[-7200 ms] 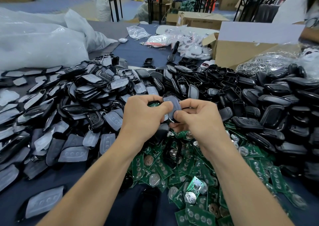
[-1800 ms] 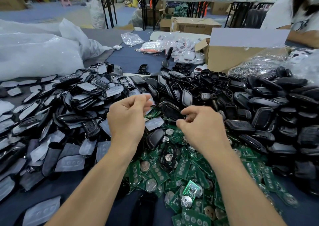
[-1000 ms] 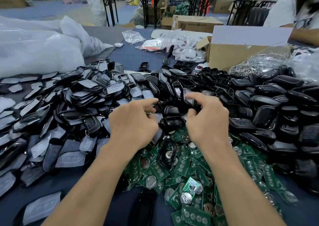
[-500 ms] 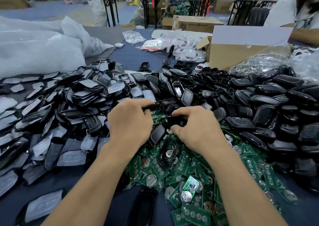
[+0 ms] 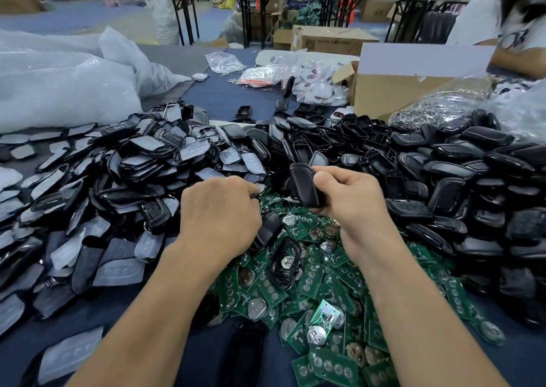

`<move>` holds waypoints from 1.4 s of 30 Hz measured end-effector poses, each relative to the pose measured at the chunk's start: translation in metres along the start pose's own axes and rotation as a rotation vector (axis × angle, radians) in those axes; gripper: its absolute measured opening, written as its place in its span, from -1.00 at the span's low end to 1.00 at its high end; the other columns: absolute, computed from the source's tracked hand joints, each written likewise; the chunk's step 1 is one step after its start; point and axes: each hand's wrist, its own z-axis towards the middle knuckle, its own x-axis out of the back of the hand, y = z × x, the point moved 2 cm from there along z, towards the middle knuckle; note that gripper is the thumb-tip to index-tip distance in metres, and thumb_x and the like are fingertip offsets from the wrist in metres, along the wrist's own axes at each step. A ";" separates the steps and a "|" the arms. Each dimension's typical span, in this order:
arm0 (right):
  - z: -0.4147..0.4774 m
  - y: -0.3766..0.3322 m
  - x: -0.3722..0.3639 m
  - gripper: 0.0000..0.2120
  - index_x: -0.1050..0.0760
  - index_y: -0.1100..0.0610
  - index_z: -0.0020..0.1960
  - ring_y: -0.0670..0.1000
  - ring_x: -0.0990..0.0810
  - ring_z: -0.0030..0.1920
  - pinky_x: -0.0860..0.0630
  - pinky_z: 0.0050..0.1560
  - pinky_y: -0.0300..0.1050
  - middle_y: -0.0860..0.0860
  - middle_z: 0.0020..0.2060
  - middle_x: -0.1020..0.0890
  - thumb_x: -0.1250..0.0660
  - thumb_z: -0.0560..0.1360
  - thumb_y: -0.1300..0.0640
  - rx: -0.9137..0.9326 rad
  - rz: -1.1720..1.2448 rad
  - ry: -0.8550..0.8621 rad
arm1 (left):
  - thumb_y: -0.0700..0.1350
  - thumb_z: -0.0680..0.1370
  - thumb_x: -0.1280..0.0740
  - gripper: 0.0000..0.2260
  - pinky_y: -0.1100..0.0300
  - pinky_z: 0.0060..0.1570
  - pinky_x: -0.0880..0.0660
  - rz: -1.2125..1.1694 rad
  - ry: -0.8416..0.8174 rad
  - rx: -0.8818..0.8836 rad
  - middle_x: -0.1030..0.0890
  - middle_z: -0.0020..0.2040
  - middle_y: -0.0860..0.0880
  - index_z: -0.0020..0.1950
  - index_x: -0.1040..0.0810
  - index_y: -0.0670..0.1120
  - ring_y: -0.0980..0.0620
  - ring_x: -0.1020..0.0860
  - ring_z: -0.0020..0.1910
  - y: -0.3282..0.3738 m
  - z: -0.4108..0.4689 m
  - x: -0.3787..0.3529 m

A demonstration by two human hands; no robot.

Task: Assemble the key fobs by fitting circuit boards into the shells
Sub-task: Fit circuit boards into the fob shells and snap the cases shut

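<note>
right hand [image 5: 351, 206]: thumb and curled fingers grip a black oval plastic key fob shell [image 5: 305, 185], held up on edge just above the far edge of the pile of green circuit boards with coin cells [image 5: 310, 283]
left hand [image 5: 218, 215]: knuckles up at the far-left edge of the board pile, fingers curled under, tips buried in parts; cannot tell if it pinches anything
held shell: glossy back faces camera, inside not visible (board fitted or not, can't say)
board pile: loose heap on dark blue table cover [image 5: 224, 97], between the two forearms and spreading right
on board pile: black open plastic frame [image 5: 285, 264] lies flat mid-heap; another black shell half [image 5: 269, 228] touches the left hand's right side
left of board pile: heap of grey rubber button pads and black fronts [image 5: 133, 165]
right of and beyond board pile: big heap of black shell halves [image 5: 443, 179]
far beyond board pile: open brown cardboard box [image 5: 393, 97], clear bags of small white fobs [image 5: 313, 82], large white plastic sacks [image 5: 59, 85] far left
far right of board pile: second person in white top [image 5: 484, 11], partly cut off
</note>
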 end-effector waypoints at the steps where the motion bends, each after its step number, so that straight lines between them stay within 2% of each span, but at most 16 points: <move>1: 0.000 0.000 0.000 -0.84 -0.74 0.08 0.02 0.20 -0.72 0.10 -0.64 0.07 0.10 0.06 -0.06 -0.78 -0.38 0.59 0.21 -0.008 0.025 -0.010 | 0.10 0.61 -0.31 -0.79 0.17 -0.28 -0.23 -0.012 0.020 -0.002 -0.74 -0.06 0.09 0.09 -0.72 0.31 -0.03 -0.49 -0.24 0.001 -0.002 0.000; 3: -0.001 0.001 0.000 -0.86 -0.75 0.07 0.00 0.20 -0.73 0.09 -0.64 0.14 0.16 0.07 -0.09 -0.78 -0.41 0.58 0.21 -0.015 0.054 -0.011 | 0.05 0.62 -0.28 -0.78 0.18 -0.32 -0.20 -0.082 0.091 0.007 -0.73 -0.04 0.07 0.02 -0.74 0.21 0.00 -0.44 -0.26 0.005 -0.004 0.001; 6: -0.006 -0.003 -0.002 -0.88 -0.75 0.02 -0.09 0.14 -0.70 -0.10 -0.63 0.03 0.17 0.16 -0.15 -0.76 -0.47 0.54 0.20 0.047 0.044 0.049 | -0.04 0.60 -0.38 -0.79 0.19 -0.20 -0.36 -0.321 0.240 0.015 -0.76 -0.02 0.06 0.19 -0.72 0.12 -0.02 -0.65 -0.20 0.010 -0.007 0.007; 9: -0.011 -0.006 -0.009 -0.88 -0.73 0.00 -0.07 0.08 -0.72 -0.23 -0.68 -0.09 0.05 0.03 -0.27 -0.76 -0.45 0.53 0.19 0.184 -0.090 0.084 | 0.05 0.50 -0.42 -0.63 0.28 -0.02 -0.58 -0.651 0.133 -0.040 -0.75 0.05 0.19 0.31 -0.65 0.22 0.23 -0.68 -0.11 0.019 -0.011 0.006; 11: -0.017 -0.008 -0.015 -0.84 -0.72 0.03 -0.02 0.06 -0.77 -0.15 -0.71 -0.06 0.05 0.00 -0.23 -0.77 -0.40 0.58 0.23 0.186 -0.038 0.010 | 0.05 0.42 -0.46 -0.49 0.47 0.04 -0.51 -0.668 0.029 -0.167 -0.64 0.21 0.32 0.37 -0.58 0.28 0.32 -0.62 0.02 0.025 -0.016 0.002; 13: -0.021 -0.011 -0.020 -0.75 -0.72 0.05 -0.05 0.03 -0.77 -0.14 -0.70 -0.16 -0.10 0.04 -0.19 -0.78 -0.31 0.63 0.27 0.116 0.152 -0.101 | 0.00 0.41 -0.50 -0.39 0.53 0.06 -0.46 -0.646 0.001 -0.225 -0.40 0.36 0.47 0.43 -0.48 0.31 0.36 -0.53 0.14 0.024 -0.015 -0.003; 15: -0.024 -0.015 -0.018 -0.73 -0.72 0.06 -0.07 0.01 -0.78 -0.15 -0.68 -0.18 -0.15 0.05 -0.18 -0.78 -0.28 0.64 0.28 0.081 0.225 -0.132 | -0.07 0.49 -0.48 -0.48 0.51 0.03 -0.48 -0.684 0.066 -0.158 -0.53 0.27 0.42 0.41 -0.51 0.29 0.34 -0.56 0.09 0.017 -0.009 -0.007; 17: -0.021 -0.016 -0.009 -0.79 -0.72 0.02 -0.15 0.02 -0.75 -0.25 -0.70 -0.17 -0.02 -0.03 -0.28 -0.76 -0.37 0.59 0.20 0.182 -0.098 -0.013 | -0.18 0.56 -0.43 -0.65 0.42 -0.07 -0.56 -0.821 0.106 -0.010 -0.74 0.01 0.23 0.28 -0.67 0.17 0.26 -0.67 -0.09 0.011 -0.003 -0.010; 20: -0.020 -0.013 -0.005 -0.82 -0.66 -0.07 -0.24 -0.01 -0.66 -0.32 -0.66 -0.18 0.00 -0.11 -0.40 -0.68 -0.48 0.45 -0.14 0.253 -0.806 -0.022 | -0.31 0.57 -0.43 -0.69 0.15 -0.13 -0.70 -1.147 -0.013 0.295 -0.77 -0.12 0.08 0.12 -0.73 0.08 0.08 -0.75 -0.24 0.006 0.003 -0.013; 22: -0.023 -0.011 -0.009 -0.76 -0.61 -0.12 -0.17 -0.01 -0.65 -0.19 -0.62 -0.11 -0.02 -0.13 -0.29 -0.66 -0.50 0.37 -0.26 0.147 -1.016 -0.102 | -0.35 0.54 -0.45 -0.74 0.06 -0.14 -0.71 -1.323 -0.061 0.411 -0.77 -0.17 -0.03 0.09 -0.71 -0.02 -0.05 -0.76 -0.21 0.004 0.005 -0.013; 24: -0.023 -0.010 -0.014 -0.78 -0.56 -0.13 -0.14 0.02 -0.64 -0.15 -0.61 -0.10 0.00 -0.12 -0.23 -0.64 -0.53 0.40 -0.21 0.123 -1.051 -0.144 | -0.39 0.52 -0.46 -0.78 0.16 -0.23 -0.68 -1.451 -0.060 0.471 -0.77 -0.17 -0.13 0.04 -0.69 -0.09 -0.13 -0.76 -0.17 0.003 0.005 -0.011; 27: -0.023 -0.008 -0.014 -0.83 -0.55 -0.09 -0.18 0.04 -0.64 -0.18 -0.63 -0.07 0.04 -0.10 -0.25 -0.64 -0.52 0.46 -0.07 0.140 -1.008 -0.171 | -0.41 0.52 -0.46 -0.78 0.22 -0.33 -0.64 -1.499 -0.044 0.480 -0.75 -0.21 -0.14 -0.03 -0.65 -0.08 -0.11 -0.76 -0.21 0.003 0.005 -0.007; 30: -0.020 -0.009 -0.010 -0.82 -0.53 -0.07 -0.21 -0.09 -0.60 -0.26 -0.56 -0.21 -0.10 -0.12 -0.31 -0.62 -0.53 0.46 0.05 0.202 -0.906 -0.170 | -0.40 0.53 -0.45 -0.80 0.23 -0.36 -0.63 -1.485 -0.056 0.465 -0.75 -0.24 -0.12 -0.05 -0.64 -0.09 -0.11 -0.76 -0.22 0.003 0.005 -0.006; 33: -0.017 -0.014 -0.007 -0.80 -0.60 -0.03 -0.18 -0.19 -0.51 -0.43 -0.45 -0.38 -0.30 -0.08 -0.36 -0.65 -0.53 0.44 0.23 0.233 -0.554 -0.110 | -0.34 0.54 -0.46 -0.85 0.26 -0.41 -0.59 -1.433 -0.084 0.451 -0.76 -0.21 -0.12 -0.06 -0.68 -0.09 -0.11 -0.75 -0.29 0.002 0.006 -0.006; 38: -0.015 -0.020 0.000 -0.81 -0.55 0.16 -0.05 -0.02 -0.60 -0.44 -0.48 -0.44 -0.22 -0.02 -0.41 -0.62 -0.41 0.52 0.43 0.134 0.191 -0.036 | -0.29 0.53 -0.48 -0.87 0.29 -0.45 -0.54 -1.321 -0.046 0.419 -0.75 -0.26 -0.08 -0.09 -0.71 -0.06 -0.02 -0.69 -0.43 0.002 0.004 -0.009; 42: -0.014 -0.019 -0.005 -0.78 -0.48 0.15 -0.05 -0.03 -0.58 -0.44 -0.47 -0.44 -0.25 -0.02 -0.43 -0.58 -0.36 0.56 0.45 0.060 0.349 -0.114 | -0.30 0.51 -0.49 -0.86 0.28 -0.45 -0.52 -1.313 -0.083 0.327 -0.74 -0.28 -0.10 -0.13 -0.73 -0.06 0.00 -0.65 -0.45 0.005 0.003 -0.009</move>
